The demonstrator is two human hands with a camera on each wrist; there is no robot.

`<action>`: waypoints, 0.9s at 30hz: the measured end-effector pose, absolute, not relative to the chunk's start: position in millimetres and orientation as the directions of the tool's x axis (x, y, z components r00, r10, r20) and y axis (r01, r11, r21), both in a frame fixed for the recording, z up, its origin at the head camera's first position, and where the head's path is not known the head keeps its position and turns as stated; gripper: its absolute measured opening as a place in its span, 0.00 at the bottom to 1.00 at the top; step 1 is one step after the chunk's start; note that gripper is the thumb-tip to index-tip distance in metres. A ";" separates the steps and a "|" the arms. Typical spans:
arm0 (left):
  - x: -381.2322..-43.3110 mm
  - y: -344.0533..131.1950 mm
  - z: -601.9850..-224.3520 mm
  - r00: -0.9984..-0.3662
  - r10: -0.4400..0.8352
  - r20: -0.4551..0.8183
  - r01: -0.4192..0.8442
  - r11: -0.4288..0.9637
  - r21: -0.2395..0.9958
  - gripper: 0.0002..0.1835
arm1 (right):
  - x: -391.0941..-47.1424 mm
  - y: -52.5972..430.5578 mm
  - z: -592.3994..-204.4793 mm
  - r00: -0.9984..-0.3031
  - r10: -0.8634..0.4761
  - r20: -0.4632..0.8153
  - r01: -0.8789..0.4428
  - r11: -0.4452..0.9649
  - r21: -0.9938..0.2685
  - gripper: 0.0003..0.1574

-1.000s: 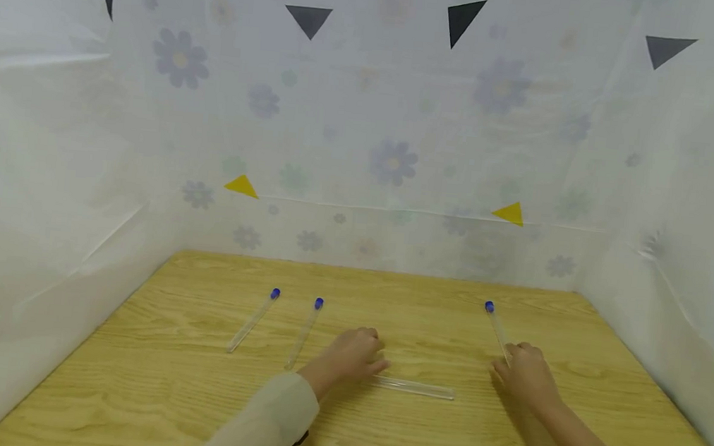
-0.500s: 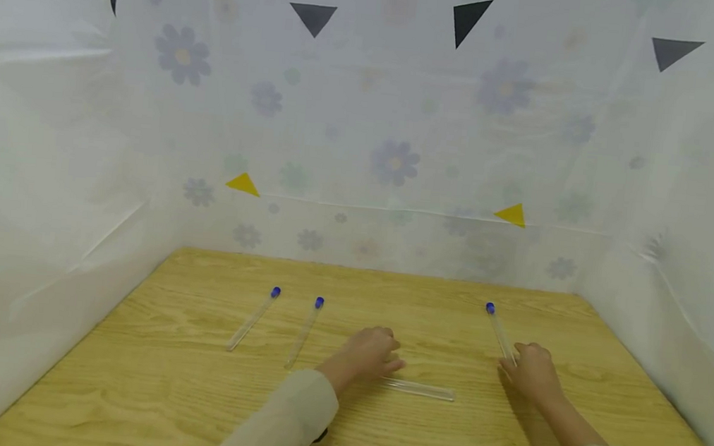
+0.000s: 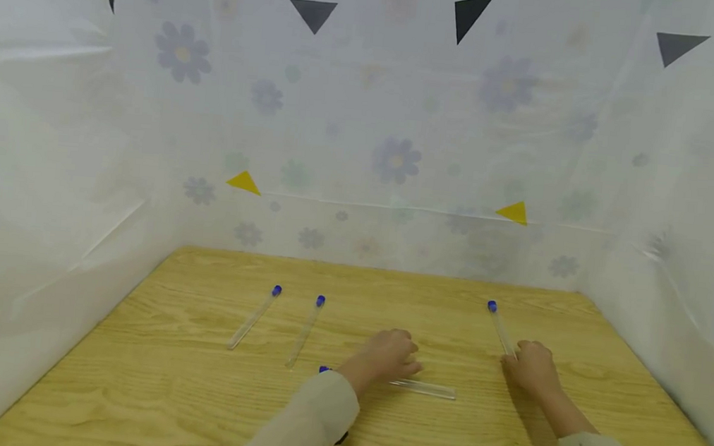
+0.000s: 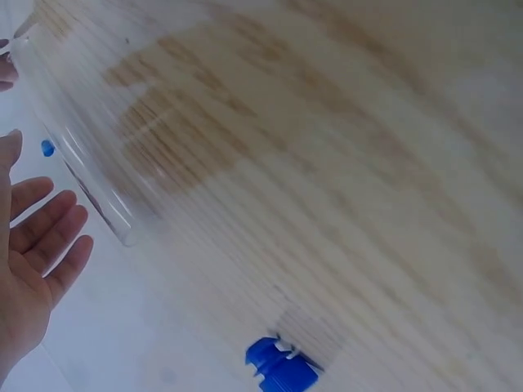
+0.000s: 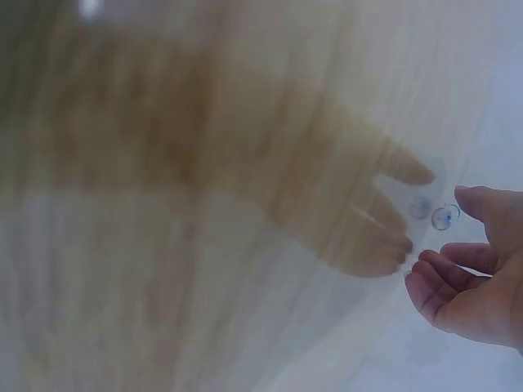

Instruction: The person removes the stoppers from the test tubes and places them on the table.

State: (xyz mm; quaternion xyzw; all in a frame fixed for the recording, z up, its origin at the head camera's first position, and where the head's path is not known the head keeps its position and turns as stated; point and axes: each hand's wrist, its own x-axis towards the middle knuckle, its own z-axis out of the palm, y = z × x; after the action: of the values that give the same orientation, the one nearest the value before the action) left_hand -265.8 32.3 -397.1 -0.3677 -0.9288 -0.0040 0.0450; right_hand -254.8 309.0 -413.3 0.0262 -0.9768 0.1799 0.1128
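Note:
A clear test tube [image 3: 425, 389] with a blue cap lies crosswise on the table, its middle hidden by my left hand [image 3: 385, 356] and sleeve. That hand hovers over or beside the tube, its fingers spread and loosely bent in the left wrist view; contact cannot be told. My right hand [image 3: 534, 369] is at the near end of another blue-capped test tube [image 3: 502, 333], which points away. In the right wrist view, the rounded tube end [image 5: 445, 216] shows between the thumb and the apart fingers, with no grip visible.
Two more blue-capped test tubes, an outer one [image 3: 251, 321] and an inner one [image 3: 305, 335], lie slanted on the left of the wooden table [image 3: 188, 406]. White sheeting [image 3: 341, 108] with flower prints and triangle stickers encloses the back and sides.
My left hand has slid right along the crosswise tube, and its blue cap now shows left of the sleeve. My right hand has shifted slightly right, still by its tube's near end.

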 end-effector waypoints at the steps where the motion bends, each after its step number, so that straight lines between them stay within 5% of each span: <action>1: -265.8 33.8 -397.3 -0.720 0.689 0.089 0.689 0.724 -0.030 0.18 | -254.8 309.3 -413.2 -0.975 -0.006 0.223 -0.087 0.932 -0.353 0.23; 5: -266.2 39.2 -398.6 -0.702 0.705 0.102 0.705 0.708 -0.045 0.15 | -255.3 310.3 -414.1 -0.976 0.010 0.218 -0.072 0.929 -0.364 0.16; 27: -267.1 62.4 -397.8 -0.721 0.689 0.079 0.687 0.725 -0.053 0.15 | -262.5 301.2 -411.5 -0.990 0.052 0.135 -0.004 0.923 -0.384 0.11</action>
State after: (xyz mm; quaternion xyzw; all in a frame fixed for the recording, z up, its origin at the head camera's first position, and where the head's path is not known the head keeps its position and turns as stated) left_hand -267.1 62.4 -397.8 -0.3709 -0.9274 0.0098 0.0465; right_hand -262.5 301.2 -411.5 -0.0123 -0.9780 0.1955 0.0713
